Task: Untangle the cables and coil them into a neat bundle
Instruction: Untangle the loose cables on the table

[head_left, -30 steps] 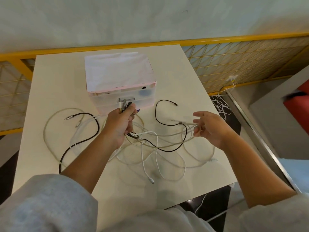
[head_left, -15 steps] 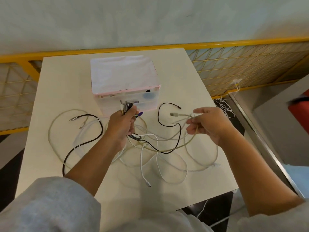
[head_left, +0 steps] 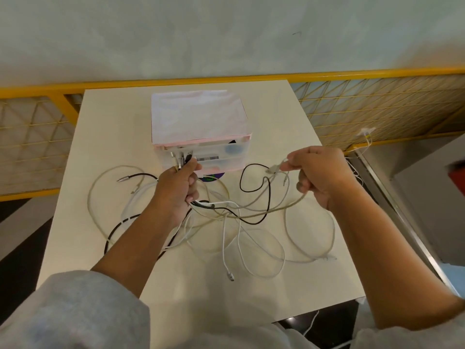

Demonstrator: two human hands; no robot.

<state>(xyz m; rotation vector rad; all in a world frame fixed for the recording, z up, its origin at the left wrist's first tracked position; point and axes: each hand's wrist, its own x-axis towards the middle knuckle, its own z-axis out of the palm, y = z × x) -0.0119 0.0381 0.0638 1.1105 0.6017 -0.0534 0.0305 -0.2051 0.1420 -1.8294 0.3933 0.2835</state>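
A tangle of cables lies on the white table (head_left: 113, 137): white cables (head_left: 259, 250), a grey cable (head_left: 284, 206) and a black cable (head_left: 118, 226). My left hand (head_left: 176, 191) grips a bunch of cable plug ends (head_left: 182, 158) upright above the table, in front of the drawer box. The right hand (head_left: 319, 172) pinches the grey cable just behind its plug (head_left: 273, 170), and the cable loops under that hand back toward the tangle. A white plug end (head_left: 230, 275) lies near the table's front edge.
A translucent pink-topped drawer box (head_left: 201, 127) stands at the table's middle back. A yellow wire-mesh railing (head_left: 377, 107) runs behind the table. More white cable (head_left: 364, 137) hangs on the railing at the right. Floor lies to the right and below the table.
My right hand has closed its fingers on the grey cable near its plug and lifted it up and to the right. The left hand keeps its grip on the plug ends.
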